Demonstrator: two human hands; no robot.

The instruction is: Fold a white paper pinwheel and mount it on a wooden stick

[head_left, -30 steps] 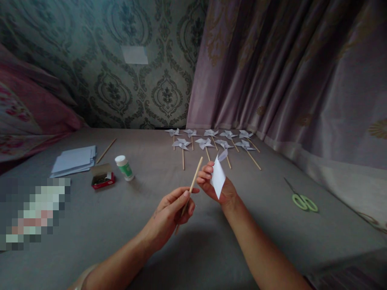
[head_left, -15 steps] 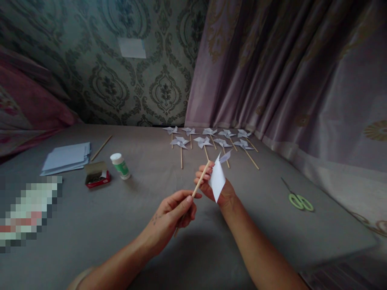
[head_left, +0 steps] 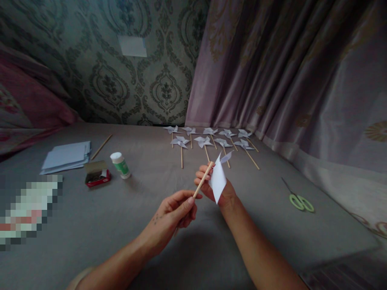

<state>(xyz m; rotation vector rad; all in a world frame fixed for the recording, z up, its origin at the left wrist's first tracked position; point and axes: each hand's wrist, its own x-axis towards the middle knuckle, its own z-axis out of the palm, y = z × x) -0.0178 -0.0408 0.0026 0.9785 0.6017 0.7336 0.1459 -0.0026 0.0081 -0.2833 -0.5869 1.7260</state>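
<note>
Barely shifted since the last frame, the wooden stick (head_left: 202, 180) slants up and right, its tip at the paper pinwheel (head_left: 218, 181). The left hand (head_left: 178, 209) closes around the stick; the right hand (head_left: 216, 187), fingers curled, holds the pinwheel. Both sit well inside the tabletop's (head_left: 145, 161) edges, scissors (head_left: 299, 201) well to the right.

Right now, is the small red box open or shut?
The small red box is open: its lid stands up, and contents show inside.

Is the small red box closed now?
No, the lid of the red box stands up, and small dark contents show inside.
</note>
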